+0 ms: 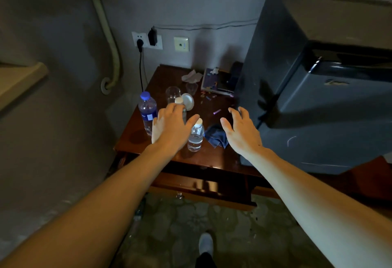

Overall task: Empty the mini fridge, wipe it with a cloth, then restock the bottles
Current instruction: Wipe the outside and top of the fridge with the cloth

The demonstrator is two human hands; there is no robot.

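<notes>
A dark mini fridge (pixel 318 108) is seen at the right, door closed, just beside the items laid out on the wooden counter (pixel 212 157). Both bare forearms are extended over the counter. The left hand (pixel 169 127) is held palm down with fingers spread and relaxed, nothing grasped; it lies over a white-capped bottle (pixel 180 100), and contact cannot be told. Its thumb is recorded just beside the cap of a second white-capped bottle (pixel 195 136), which stands upright near the counter's front edge. The right hand (pixel 239 130) is likewise released, fingers loosely spread, empty, placed above the counter between the fridge and a crumpled dark blue cloth (pixel 216 135). The cloth is noted lying on the counter just right of the second bottle. A taller blue-capped bottle (pixel 147 113) is found upright left of the left hand. Behind the bottles, a clear glass (pixel 172 93), a round white lid (pixel 187 101) and a crumpled tissue (pixel 192 75) are observed.
</notes>
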